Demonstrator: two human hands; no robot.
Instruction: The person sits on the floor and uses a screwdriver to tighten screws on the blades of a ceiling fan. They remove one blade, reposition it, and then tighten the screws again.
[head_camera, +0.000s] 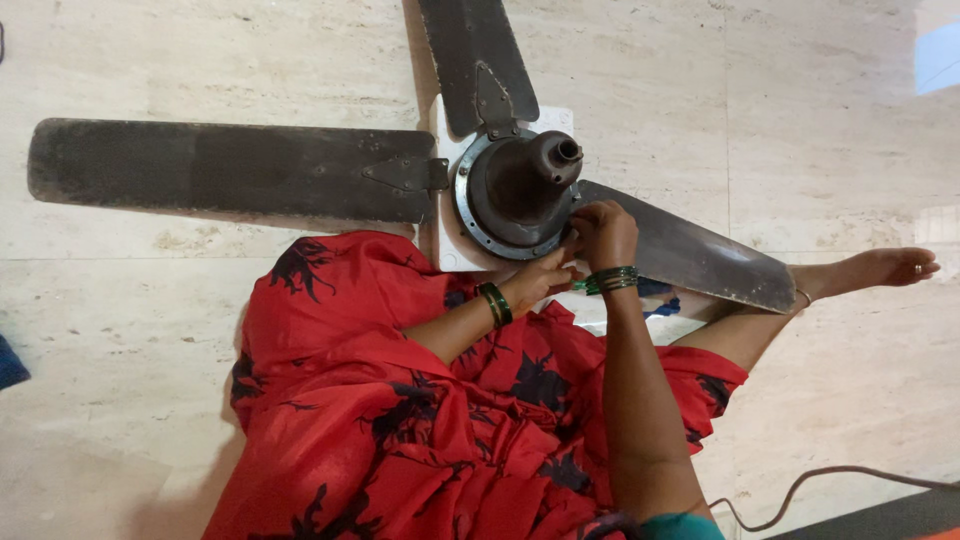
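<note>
We are looking down at a dark ceiling fan (515, 190) lying on the pale stone floor (820, 150), its motor hub resting on a white slab (447, 250) just past our lap. The hub's stubby shaft (562, 152) is pointing up and toward two o'clock. One long blade (220, 170) is stretching out toward nine o'clock, a second (475, 55) toward twelve, and a third (690, 255) toward four, lying just beside our bare foot (880, 268).

Our left hand (540, 282) is reaching in from seven o'clock, and our right hand (603, 232) is coming up from six with the wrist bent. Both sets of fingers are curling together against the hub's rim at its five o'clock edge; we cannot tell what they are pinching.
</note>
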